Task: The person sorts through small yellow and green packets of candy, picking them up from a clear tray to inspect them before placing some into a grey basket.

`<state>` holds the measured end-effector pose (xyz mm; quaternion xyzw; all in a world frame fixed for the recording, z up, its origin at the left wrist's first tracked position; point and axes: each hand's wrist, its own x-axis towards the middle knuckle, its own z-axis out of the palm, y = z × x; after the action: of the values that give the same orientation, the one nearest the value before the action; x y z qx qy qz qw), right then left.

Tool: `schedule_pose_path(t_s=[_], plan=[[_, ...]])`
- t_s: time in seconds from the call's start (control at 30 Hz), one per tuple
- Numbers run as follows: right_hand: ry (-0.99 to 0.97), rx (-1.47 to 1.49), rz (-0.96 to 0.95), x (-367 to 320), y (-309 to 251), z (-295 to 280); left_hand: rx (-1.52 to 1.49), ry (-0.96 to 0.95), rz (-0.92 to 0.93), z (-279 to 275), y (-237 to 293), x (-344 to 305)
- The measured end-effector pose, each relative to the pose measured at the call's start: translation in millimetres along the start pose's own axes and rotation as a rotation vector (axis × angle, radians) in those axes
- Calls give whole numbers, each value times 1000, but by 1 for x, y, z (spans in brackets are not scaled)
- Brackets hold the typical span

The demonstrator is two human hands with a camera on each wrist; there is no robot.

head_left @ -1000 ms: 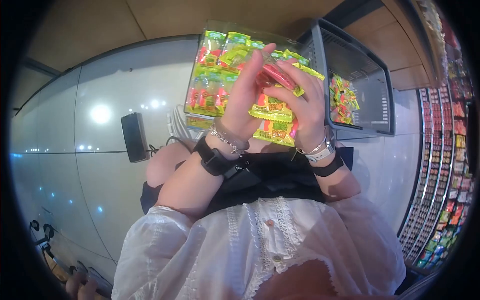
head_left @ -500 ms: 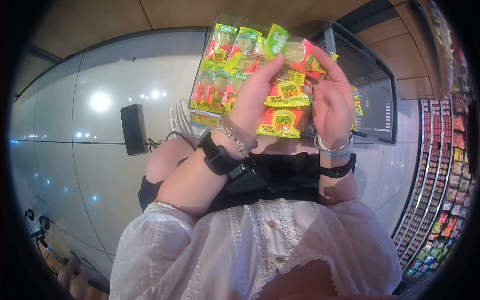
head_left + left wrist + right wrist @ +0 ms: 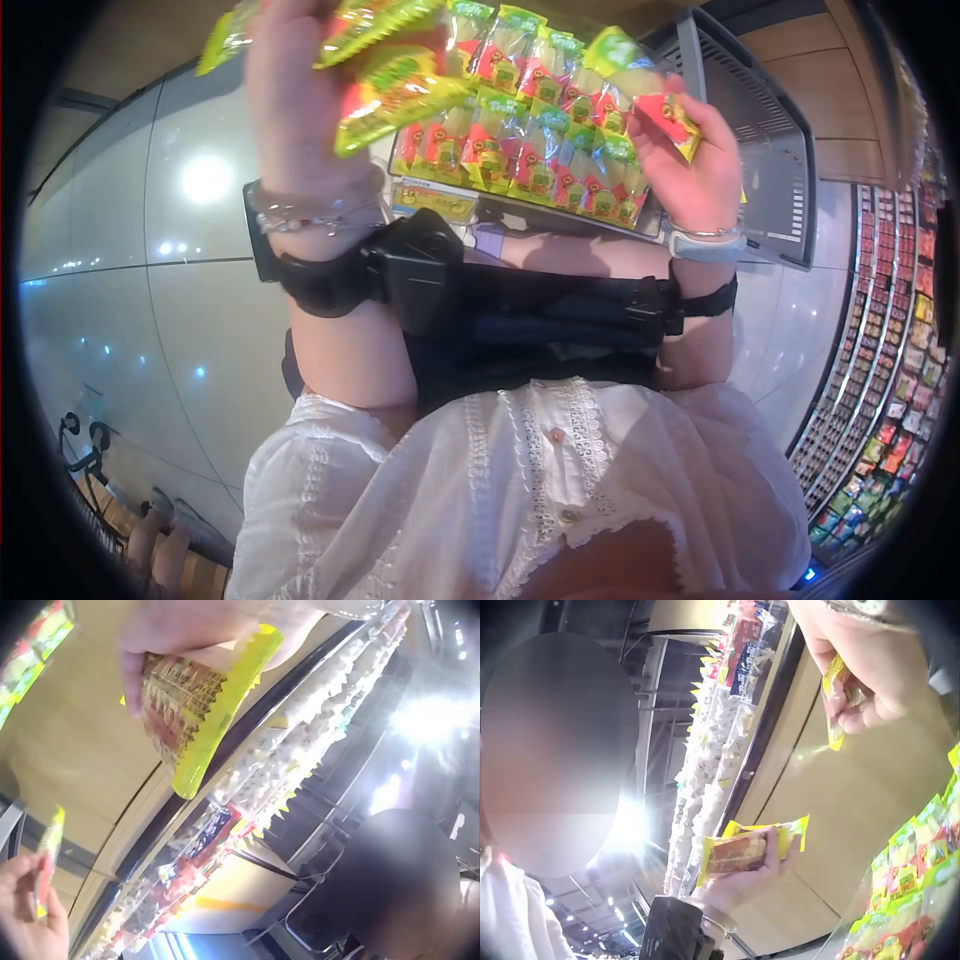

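The left hand (image 3: pixel 290 80) has swung up and out to the left, well above the box (image 3: pixel 430 198), and its fingers are clenched round a small stack of packets (image 3: pixel 390 85). A second ago both hands sat together over the middle of the box and shared that stack. Half a second ago they were already easing apart. Now they are well apart.

The right hand (image 3: pixel 695 165) stays low at the box's far right corner and pinches one packet (image 3: pixel 668 112) between thumb and fingertips. The right wrist view shows the same pinch, with the fingers curled on the yellow-edged wrapper (image 3: pixel 836 697). In that view the left hand (image 3: pixel 742 881) shows in the distance, gripping its stack (image 3: pixel 750 851) flat, thumb on top.

The box lies open toward the person, and two rows of packets run across it from edge to edge. The single packet hangs just over the end of the far row, near that row but not in it. What the box rests on is hidden behind the arms.

My reading is that one packet has been peeled off the stack for the box, and the rest have been lifted clear so the rows can be seen. By this reading the filling is well along, and the stack in the left hand is what remains.

A grey basket (image 3: pixel 770 130) stands beyond the box's right edge, and stocked shelves (image 3: pixel 900 300) run down the right side
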<state>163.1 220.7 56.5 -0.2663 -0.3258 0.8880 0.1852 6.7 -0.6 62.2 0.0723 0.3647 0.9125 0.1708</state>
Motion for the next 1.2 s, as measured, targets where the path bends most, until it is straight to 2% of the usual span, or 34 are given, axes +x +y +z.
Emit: schedule_pose_path(t_s=[0.07,0.1,0.17,0.23,0.27,0.3,0.33,0.4,0.43,0.47,0.53,0.6,0.63,0.7,0.77,0.83,0.93,0.97,1.0,1.03,1.07,1.1,1.17,1.2], plan=[[-70,44,93,11,22,-10,175,-111,286,-16,2,-8],[-77,-29,88,14,39,-7,242,-19,309,-9,6,-11],[-141,-207,100,13,62,2,197,-10,265,-17,10,-7],[-107,-240,122,10,79,18,149,-4,223,-8,13,-7],[-71,-280,138,9,87,26,-12,43,110,8,12,-10],[-86,-278,67,15,100,27,-173,90,-2,18,12,-12],[-87,-273,71,20,107,30,-167,92,-2,16,13,-11],[-113,-975,-174,28,118,35,-237,11,-96,11,13,-8],[-161,-1133,-247,30,121,37,-233,13,-96,10,14,-8],[-163,-1131,-245,30,125,36,-223,-9,-94,8,14,-7],[-268,-1317,-528,29,132,34,-211,-28,-90,5,17,-6],[-242,-1366,-516,24,131,33,-302,-50,-202,4,21,-7],[-210,-1415,-507,23,131,33,-301,-44,-201,5,19,-7],[-187,-1304,-461,25,136,29,-265,2,-92,11,14,-8],[-161,-1192,-419,25,138,28,-259,8,-78,11,11,-7],[-311,-1317,-514,25,137,28,-253,11,-65,13,10,-8],[-340,-1447,-601,23,139,28,-200,88,-55,14,10,-7],[-341,-1446,-605,23,138,26,-251,-54,-126,6,9,-5],[-372,-1546,-687,23,138,24,-301,-198,-198,6,9,-4],[-402,-1644,-774,23,136,24,-300,-203,-193,10,4,-5],[-404,-1642,-786,22,130,26,-259,3,-106,18,-4,-5],[-432,-1655,-695,19,120,30,-219,208,-17,24,-8,-7],[-451,-1601,-540,15,101,36,-129,-53,-116,7,-10,0],[-449,-1598,-547,12,90,37,-24,-178,-152,-8,-14,8]])
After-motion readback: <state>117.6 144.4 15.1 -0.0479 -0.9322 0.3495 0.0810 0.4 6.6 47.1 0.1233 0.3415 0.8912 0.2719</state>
